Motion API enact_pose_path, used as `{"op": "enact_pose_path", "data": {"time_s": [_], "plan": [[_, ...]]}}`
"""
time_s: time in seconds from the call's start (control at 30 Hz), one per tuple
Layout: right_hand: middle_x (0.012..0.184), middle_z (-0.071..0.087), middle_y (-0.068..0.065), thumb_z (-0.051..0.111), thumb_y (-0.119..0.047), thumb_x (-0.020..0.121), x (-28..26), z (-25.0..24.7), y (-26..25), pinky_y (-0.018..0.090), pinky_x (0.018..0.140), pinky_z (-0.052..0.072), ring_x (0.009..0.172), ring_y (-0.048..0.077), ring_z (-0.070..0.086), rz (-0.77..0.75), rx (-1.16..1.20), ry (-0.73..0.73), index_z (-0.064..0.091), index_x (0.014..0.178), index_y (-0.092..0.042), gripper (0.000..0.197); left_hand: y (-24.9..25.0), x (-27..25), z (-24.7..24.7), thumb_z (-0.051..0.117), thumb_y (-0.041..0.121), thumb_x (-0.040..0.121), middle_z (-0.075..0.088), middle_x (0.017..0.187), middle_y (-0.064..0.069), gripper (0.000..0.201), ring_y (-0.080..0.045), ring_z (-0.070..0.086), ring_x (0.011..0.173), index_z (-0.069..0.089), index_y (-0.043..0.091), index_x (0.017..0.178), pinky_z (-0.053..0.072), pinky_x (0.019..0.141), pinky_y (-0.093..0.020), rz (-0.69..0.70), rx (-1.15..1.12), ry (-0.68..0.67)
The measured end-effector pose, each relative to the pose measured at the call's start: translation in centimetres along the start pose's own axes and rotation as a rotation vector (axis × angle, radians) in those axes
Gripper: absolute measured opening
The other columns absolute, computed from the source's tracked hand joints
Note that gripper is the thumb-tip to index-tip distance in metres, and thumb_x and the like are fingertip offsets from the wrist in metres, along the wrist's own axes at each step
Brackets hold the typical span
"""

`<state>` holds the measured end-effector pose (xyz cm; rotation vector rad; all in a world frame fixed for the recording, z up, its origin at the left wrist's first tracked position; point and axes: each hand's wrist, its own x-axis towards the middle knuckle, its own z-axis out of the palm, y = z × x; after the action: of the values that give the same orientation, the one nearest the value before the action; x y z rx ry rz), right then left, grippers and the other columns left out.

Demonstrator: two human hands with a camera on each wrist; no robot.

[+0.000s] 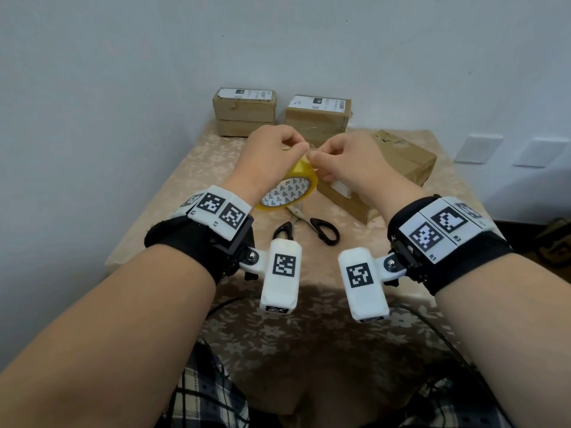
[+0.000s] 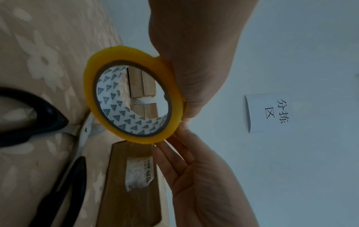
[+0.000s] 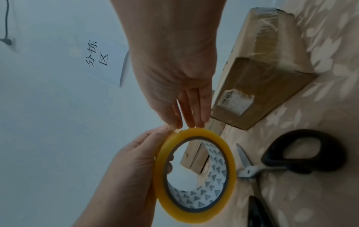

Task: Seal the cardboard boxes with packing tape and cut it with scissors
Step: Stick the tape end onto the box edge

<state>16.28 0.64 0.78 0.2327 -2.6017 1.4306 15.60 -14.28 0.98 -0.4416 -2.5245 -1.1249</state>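
Note:
A yellow roll of packing tape (image 1: 289,193) (image 2: 90,89) (image 3: 194,215) is held upright above the table. My left hand (image 1: 296,146) (image 2: 186,110) grips it by the rim, thumb through the core in the right wrist view. My right hand (image 1: 315,157) (image 3: 184,122) meets it at the roll's top, thumb and forefinger pinching the tape's end there. Black-handled scissors (image 1: 309,225) (image 2: 48,115) (image 3: 303,156) lie spread apart on the cloth beneath the roll. A brown cardboard box (image 1: 401,162) (image 2: 132,184) (image 3: 262,86) lies just right of the hands.
Two stacks of brown boxes (image 1: 244,114) (image 1: 318,115) stand at the table's far edge against the wall. A paper sign (image 2: 272,113) hangs on the wall. Black cables (image 1: 432,329) run over the near part of the flowered tablecloth (image 1: 173,196).

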Motion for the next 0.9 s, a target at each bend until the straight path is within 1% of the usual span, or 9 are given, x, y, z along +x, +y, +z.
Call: {"op": "enact_pose_path", "data": {"time_s": [0.07,0.17,0.3,0.37,0.47,0.57,0.67,0.77,0.9], "plan": [[0.073,0.069,0.008,0.066,-0.019,0.088,0.6,0.0,0.3,0.044,0.074,0.059,0.073,0.023,0.070,0.025,0.026,0.067,0.067,0.069,-0.014,0.020,0.3,-0.2,0.0,0.057,0.034,0.092,0.066,0.100,0.008,0.025,-0.006,0.056,0.098,0.069,0.017,0.105,0.044,0.092,-0.029,0.037,0.042,-0.053],[0.064,0.065,0.007,0.065,-0.017,0.085,1.3,-0.6,0.5,0.051,0.072,0.058,0.071,0.033,0.070,0.093,0.095,0.208,0.062,0.058,-0.019,0.028,0.3,-0.3,0.2,0.066,0.048,0.082,0.050,0.135,-0.003,0.069,-0.015,0.045,0.123,0.042,0.016,0.139,0.033,0.095,-0.023,0.062,0.128,-0.172],[0.076,0.064,0.011,0.057,-0.016,0.094,1.4,-1.2,1.1,0.034,0.061,0.060,0.073,0.031,0.070,0.213,0.286,0.234,0.061,0.074,-0.010,0.022,-0.5,-0.3,-0.1,0.070,0.036,0.081,0.047,0.116,0.003,0.058,-0.016,0.049,0.107,0.040,0.016,0.127,0.036,0.078,-0.025,0.053,0.042,-0.144],[0.078,0.065,0.012,0.057,-0.018,0.095,1.2,-1.6,1.2,0.030,0.060,0.059,0.069,0.026,0.069,0.206,0.330,0.193,0.061,0.078,-0.009,0.020,-0.7,-0.3,-0.4,0.069,0.034,0.083,0.047,0.113,0.008,0.050,-0.011,0.048,0.104,0.045,0.018,0.124,0.039,0.080,-0.025,0.088,0.002,-0.095],[0.071,0.068,0.003,0.065,-0.027,0.090,1.6,-2.0,1.1,0.023,0.060,0.051,0.062,0.012,0.063,0.130,0.121,0.195,0.065,0.070,-0.012,0.025,-0.3,-0.4,-0.5,0.067,0.039,0.084,0.051,0.124,0.010,0.052,-0.005,0.045,0.112,0.048,0.023,0.129,0.037,0.092,-0.021,0.117,-0.045,-0.015],[0.061,0.059,0.000,0.068,-0.027,0.087,2.3,-2.5,0.8,0.019,0.053,0.037,0.052,0.006,0.047,0.121,-0.016,0.209,0.065,0.064,-0.006,0.031,0.3,0.1,-0.7,0.065,0.042,0.084,0.055,0.127,0.004,0.047,-0.007,0.046,0.113,0.054,0.024,0.126,0.033,0.089,-0.019,0.143,0.033,0.012],[0.063,0.054,0.007,0.069,-0.024,0.086,3.1,-3.7,1.4,0.018,0.056,0.040,0.055,0.011,0.047,0.150,-0.008,0.264,0.067,0.074,0.006,0.032,0.1,0.7,-0.5,0.063,0.046,0.085,0.060,0.118,-0.003,0.046,-0.018,0.053,0.110,0.058,0.023,0.124,0.036,0.083,-0.025,0.136,0.290,-0.146],[0.058,0.053,0.000,0.069,-0.024,0.087,3.5,-4.3,2.5,0.017,0.050,0.035,0.053,0.007,0.046,0.185,-0.100,0.233,0.063,0.063,-0.008,0.029,-0.1,0.8,0.3,0.061,0.050,0.085,0.061,0.118,-0.005,0.052,-0.023,0.055,0.109,0.057,0.022,0.128,0.042,0.083,-0.031,0.075,0.416,-0.311],[0.057,0.053,-0.004,0.067,-0.024,0.089,4.1,-3.8,3.5,0.017,0.050,0.035,0.053,0.006,0.047,0.183,-0.182,0.239,0.066,0.071,-0.010,0.023,0.4,1.1,1.3,0.054,0.048,0.090,0.057,0.123,-0.007,0.049,-0.024,0.052,0.114,0.054,0.022,0.132,0.038,0.081,-0.029,0.096,0.494,-0.318]]}}
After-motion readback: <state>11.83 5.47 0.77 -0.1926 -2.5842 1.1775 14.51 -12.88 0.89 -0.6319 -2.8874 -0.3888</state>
